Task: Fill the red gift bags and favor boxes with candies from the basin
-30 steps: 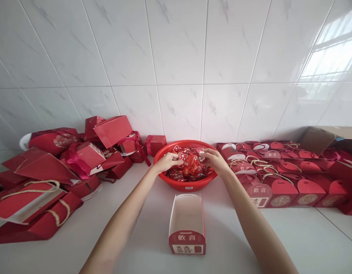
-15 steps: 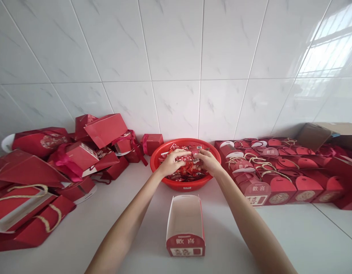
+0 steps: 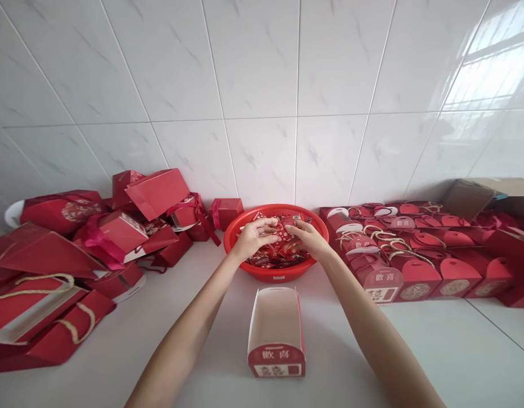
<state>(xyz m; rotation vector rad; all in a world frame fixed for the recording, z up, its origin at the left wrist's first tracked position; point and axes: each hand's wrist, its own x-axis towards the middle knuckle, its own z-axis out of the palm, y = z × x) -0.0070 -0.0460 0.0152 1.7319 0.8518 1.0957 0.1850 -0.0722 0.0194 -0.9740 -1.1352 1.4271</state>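
A red plastic basket (image 3: 275,275) filled with small red-wrapped candies (image 3: 283,249) sits against the tiled wall. Over its left side, my left hand (image 3: 256,238) reaches in with fingers curved and thumb held apart; no candy shows in its grasp. Facing it, my right hand (image 3: 307,238) curves over the candies on the right, its fingers apart and their undersides partly hidden. Nearer me, between my forearms, stands an open-topped red gift box (image 3: 276,362) with a pale inside and a label on its front.
Red gift boxes lie in a loose heap (image 3: 92,249) on the left, some with rope handles or ribbons. Rows of red boxes (image 3: 419,277) with cord handles stand on the right. Behind them is a brown cardboard box (image 3: 470,198). A small red box (image 3: 230,212) stands left of the basket.
Both hands stay over the basket with slight finger shifts. The candies between them have moved a little, and more of a dotted wrapper shows. The open box stays put.
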